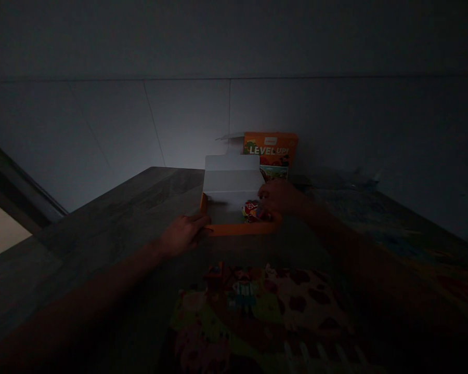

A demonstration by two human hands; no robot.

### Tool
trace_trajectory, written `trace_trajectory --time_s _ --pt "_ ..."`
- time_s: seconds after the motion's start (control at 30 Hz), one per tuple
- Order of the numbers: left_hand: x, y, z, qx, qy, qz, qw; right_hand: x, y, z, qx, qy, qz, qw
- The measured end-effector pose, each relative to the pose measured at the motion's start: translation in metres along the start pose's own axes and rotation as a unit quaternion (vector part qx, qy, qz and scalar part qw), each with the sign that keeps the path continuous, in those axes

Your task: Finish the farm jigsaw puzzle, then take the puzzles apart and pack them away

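- The relation to mind: the small heap of glossy, multicoloured, mostly red printed pieces [252, 210] lies just to the left of your right hand [278, 197] and slightly nearer you than its fingertips.
- Your landmark is the shallow orange cardboard box with a pale interior [237, 229]; the heap sits inside it, toward its right end, close to the near wall.
- Your right hand is clearly the nearer one, bent over the box's right side with fingers curled. In this dim light you cannot tell whether they pinch a piece or the box's edge, or hold nothing.
- Your left hand [182, 234] is at the box's near left corner, fingers against it; whether they grip the wall or merely rest there, you cannot tell.
- The box's long axis runs left to right across you, and its pale hinged lid [232, 179] stands raised along the far side, facing you.
- The heap seems a little wider than deep along that same axis, but its pieces overlap in shadow, so no single pointing direction shows.
- Beyond the box, toward its right, stands an upright orange printed carton [271, 145]; on your side of it lies a flat, colourful farm-scene picture [304, 301].
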State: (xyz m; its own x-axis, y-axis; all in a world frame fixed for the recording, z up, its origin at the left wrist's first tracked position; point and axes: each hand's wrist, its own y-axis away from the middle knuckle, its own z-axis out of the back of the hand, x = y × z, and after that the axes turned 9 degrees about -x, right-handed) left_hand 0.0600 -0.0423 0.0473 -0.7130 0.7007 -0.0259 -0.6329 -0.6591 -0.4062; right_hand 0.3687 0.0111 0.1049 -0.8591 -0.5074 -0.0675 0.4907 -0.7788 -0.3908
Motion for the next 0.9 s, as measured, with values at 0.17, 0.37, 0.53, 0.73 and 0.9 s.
trace_trajectory --time_s 0.17,0.37,0.53,0.73,0.9 --pt "-0.012 -0.001 0.005 -0.049 -0.092 0.035 0.994 0.031 0.008 0.033 0.056 -0.052 -0.004 0.997" --pt "-0.048 0.004 0.024 0.033 0.002 -0.086 0.996 0.085 0.054 0.052 0.277 -0.114 0.097 0.949" --pt "-0.067 0.012 0.023 0.144 0.062 -0.094 0.983 0.098 0.108 0.024 0.213 -0.074 0.103 0.969" --pt "-0.048 0.011 0.019 0.151 0.142 -0.046 0.977 0.088 0.121 -0.004 0.123 -0.132 0.012 0.983" --pt "-0.044 0.009 0.020 0.144 0.136 0.007 0.980 0.106 0.111 -0.024 -0.033 -0.110 -0.023 0.993"
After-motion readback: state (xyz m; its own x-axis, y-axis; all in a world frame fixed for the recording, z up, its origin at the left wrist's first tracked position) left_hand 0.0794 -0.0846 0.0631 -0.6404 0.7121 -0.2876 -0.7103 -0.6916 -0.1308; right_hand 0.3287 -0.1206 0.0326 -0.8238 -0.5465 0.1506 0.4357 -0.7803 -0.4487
